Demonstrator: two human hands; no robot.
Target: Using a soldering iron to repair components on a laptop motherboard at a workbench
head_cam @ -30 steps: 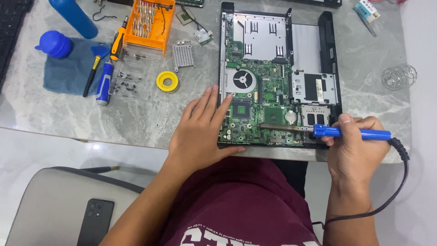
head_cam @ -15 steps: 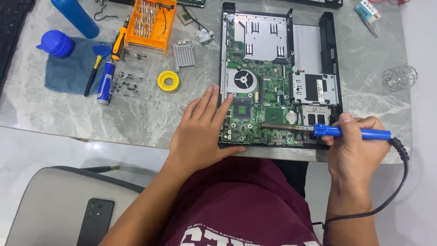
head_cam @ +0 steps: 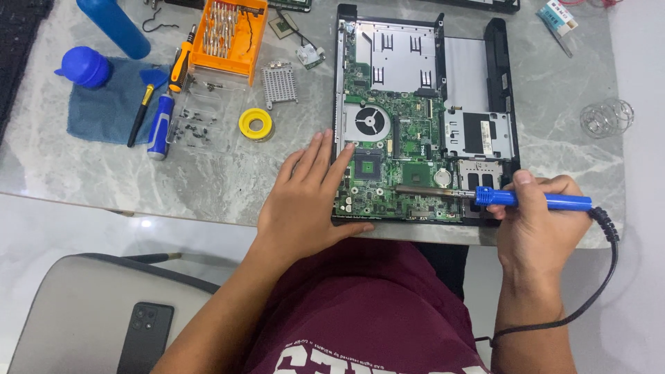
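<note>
Head view: right hand clamped on blue soldering iron, tip over circuit board; left hand flat, fingers spread, hiding board's left edge; tip contact unclear.

Bare marble table lies open left of the left hand, up to the yellow tape roll and loose screws. Right of the opened laptop, the soldering iron, its cord and the right hand block the near corner.
</note>
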